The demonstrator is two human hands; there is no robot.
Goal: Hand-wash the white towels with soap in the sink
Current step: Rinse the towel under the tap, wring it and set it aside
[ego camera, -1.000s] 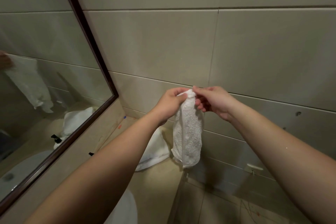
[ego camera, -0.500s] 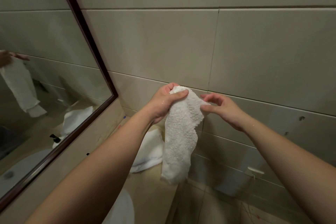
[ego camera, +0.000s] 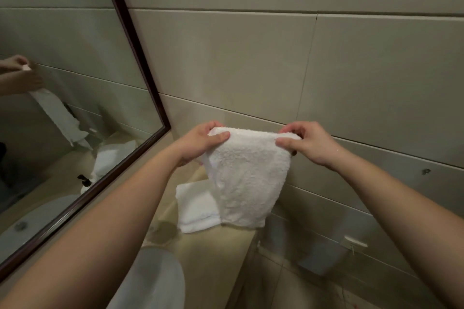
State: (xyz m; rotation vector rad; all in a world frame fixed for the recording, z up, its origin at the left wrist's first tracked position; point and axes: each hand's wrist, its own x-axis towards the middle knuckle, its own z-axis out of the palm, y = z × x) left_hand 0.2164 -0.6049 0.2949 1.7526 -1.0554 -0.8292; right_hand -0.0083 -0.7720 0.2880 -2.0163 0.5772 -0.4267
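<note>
Head view: both hands, left hand (ego camera: 200, 144) and right hand (ego camera: 305, 144), pinch apparently damp white towel (ego camera: 247, 178).

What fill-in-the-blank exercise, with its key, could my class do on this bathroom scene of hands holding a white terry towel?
1. The white terry towel is held up at its top edge by ____ hands.
2. The dark-framed wall mirror hangs on the person's ____ side.
3. The folded white towel lies on the beige stone ____, partly behind the held towel.
4. The left hand and right hand each ____ a top corner.

Missing words: two; left; counter; pinch
</note>
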